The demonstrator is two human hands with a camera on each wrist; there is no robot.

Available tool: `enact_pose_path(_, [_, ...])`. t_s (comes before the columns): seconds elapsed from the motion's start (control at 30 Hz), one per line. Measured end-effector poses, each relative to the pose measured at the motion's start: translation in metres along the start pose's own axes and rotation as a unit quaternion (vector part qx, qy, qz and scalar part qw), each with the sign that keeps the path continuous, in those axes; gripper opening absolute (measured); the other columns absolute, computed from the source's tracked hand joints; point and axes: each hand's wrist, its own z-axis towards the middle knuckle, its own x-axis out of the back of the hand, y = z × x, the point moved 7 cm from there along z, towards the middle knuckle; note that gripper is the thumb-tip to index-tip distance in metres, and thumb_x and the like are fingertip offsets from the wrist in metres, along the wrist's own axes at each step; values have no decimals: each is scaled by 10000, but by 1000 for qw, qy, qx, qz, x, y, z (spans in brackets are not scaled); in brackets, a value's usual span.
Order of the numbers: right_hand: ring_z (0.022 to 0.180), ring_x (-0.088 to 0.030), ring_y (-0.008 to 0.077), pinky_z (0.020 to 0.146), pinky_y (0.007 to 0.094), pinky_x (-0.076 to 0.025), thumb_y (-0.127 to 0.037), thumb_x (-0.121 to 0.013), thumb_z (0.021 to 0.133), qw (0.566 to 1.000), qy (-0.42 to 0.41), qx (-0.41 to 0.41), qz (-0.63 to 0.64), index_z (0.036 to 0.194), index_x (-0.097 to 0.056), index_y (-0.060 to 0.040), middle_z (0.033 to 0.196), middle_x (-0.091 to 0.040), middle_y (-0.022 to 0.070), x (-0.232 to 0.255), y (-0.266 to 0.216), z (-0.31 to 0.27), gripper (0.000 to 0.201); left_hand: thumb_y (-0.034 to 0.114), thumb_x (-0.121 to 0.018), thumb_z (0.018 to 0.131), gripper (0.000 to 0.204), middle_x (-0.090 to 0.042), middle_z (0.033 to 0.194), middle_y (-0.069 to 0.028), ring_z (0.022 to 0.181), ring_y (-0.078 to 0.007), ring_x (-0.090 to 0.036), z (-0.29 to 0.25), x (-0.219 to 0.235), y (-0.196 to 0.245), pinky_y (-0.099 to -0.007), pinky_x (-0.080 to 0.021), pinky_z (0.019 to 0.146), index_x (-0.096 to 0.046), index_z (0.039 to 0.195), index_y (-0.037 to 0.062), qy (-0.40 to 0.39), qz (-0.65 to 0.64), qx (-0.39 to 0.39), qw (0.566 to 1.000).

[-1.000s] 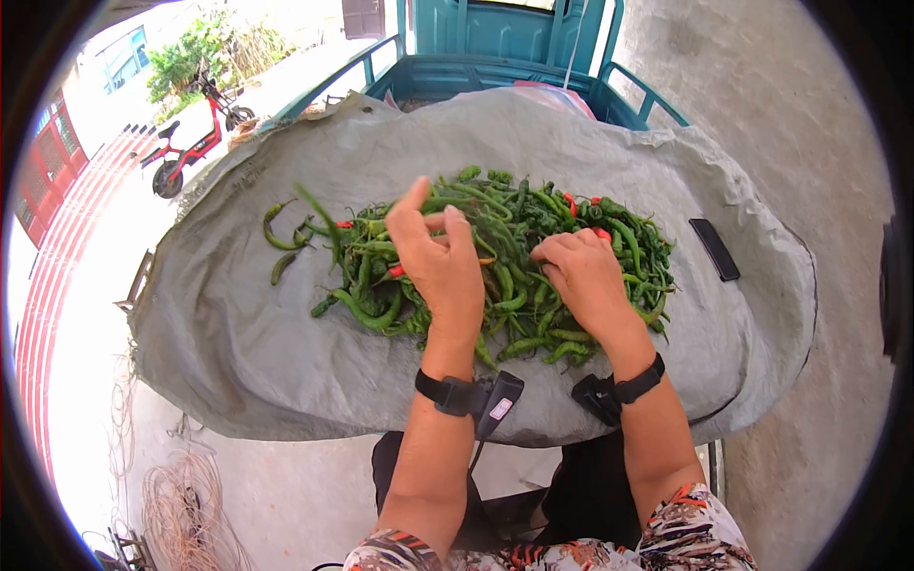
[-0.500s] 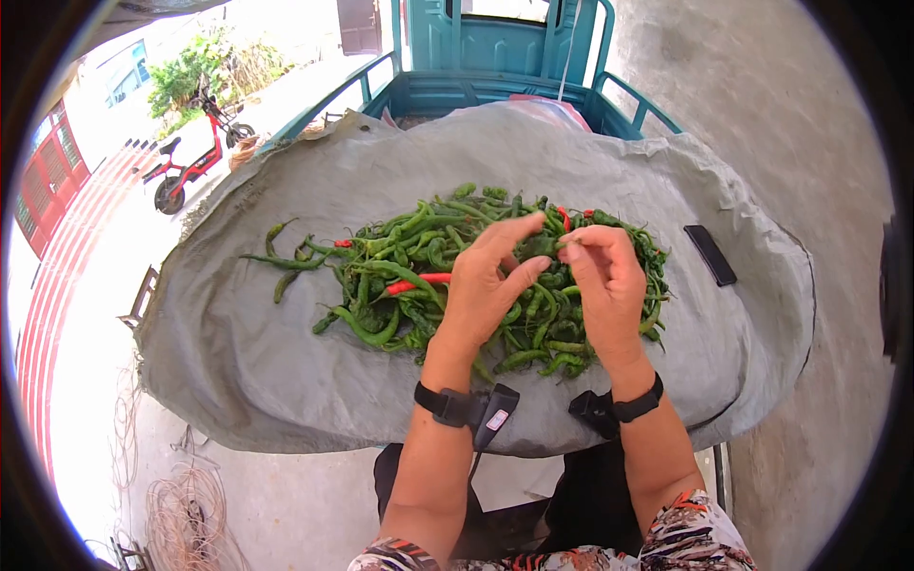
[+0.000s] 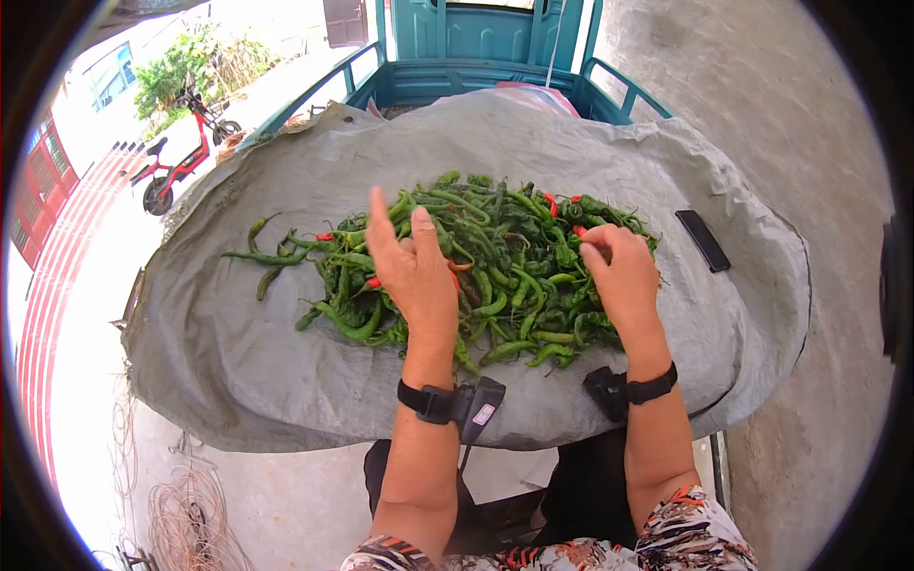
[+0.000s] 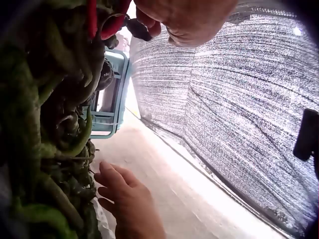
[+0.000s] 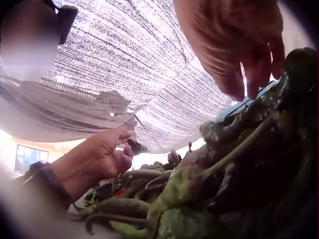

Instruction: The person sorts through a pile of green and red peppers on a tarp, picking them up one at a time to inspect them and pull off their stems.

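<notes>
A big heap of green chili peppers (image 3: 495,324) lies in front of me, a few red ones among them. Over its left half is my left hand (image 3: 416,281), index finger and thumb pointing up and apart. In the right wrist view a small dark pepper (image 5: 135,146) pokes out between that hand's curled fingers. My right hand (image 3: 626,285) reaches down at the heap's right side, fingers loosely bent beside a red pepper (image 3: 579,230). The right wrist view shows those fingers hanging just over the peppers with nothing visible between them.
Beneath the heap spreads a grey tarp (image 3: 238,352) on a blue cargo bed (image 3: 457,76). A black phone (image 3: 703,240) lies on the tarp to the right. Several peppers (image 3: 267,257) lie apart at the left. Coiled cord (image 3: 195,514) is on the ground, with a red scooter (image 3: 181,162) farther off.
My hands came together over the heap, then parted: left hand back to the left, right hand to the right. A green pepper that was in the air now lies with those at the left.
</notes>
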Motion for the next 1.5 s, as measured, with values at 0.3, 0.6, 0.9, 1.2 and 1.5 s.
enact_pose_path(0.3, [808,-597,272,702,420,-439,-286,-739,794,990,-15,72,-117,777,-641,-97,811,-618,65,-22,-6,6,214,85,-576,963,344,-568,1209,-126,667,-80,-527,1,-2,-10,-255,-459,642,-548,1299,14,-1,28,-82,996])
enact_pose_path(0.6, [604,-560,135,564,284,-452,-67,-728,804,979,81,76,173,790,-605,-59,805,-579,33,16,-42,-7,124,245,-543,1021,311,-689,800,-76,465,-39,-444,-19,-51,-9,-188,-346,441,-577,1231,19,-324,-90,69,939])
enact_pose_path(0.9, [551,-537,173,518,311,-425,-85,-782,752,930,-55,296,211,817,-639,-106,727,-602,20,0,-97,-37,159,326,-570,998,499,-710,912,-94,549,-48,-496,-24,-51,-11,-195,-344,441,-467,1364,3,-374,-122,146,907])
enact_pose_path(1.2, [661,-551,40,543,191,-420,-168,-669,952,861,-62,-53,502,1024,-639,-43,778,-619,-7,-10,-57,-21,148,179,-639,960,206,-705,901,-56,636,-69,-555,-35,-60,-3,-203,-428,561,-565,1080,28,-497,-195,142,834])
enact_pose_path(1.5, [644,-561,49,577,196,-447,-133,-583,992,860,-60,-69,502,1080,-620,-29,859,-640,22,-7,-39,-18,141,150,-685,923,183,-674,951,-4,776,-64,-573,-30,-54,-2,-217,-462,679,-683,1078,54,-461,-109,17,880])
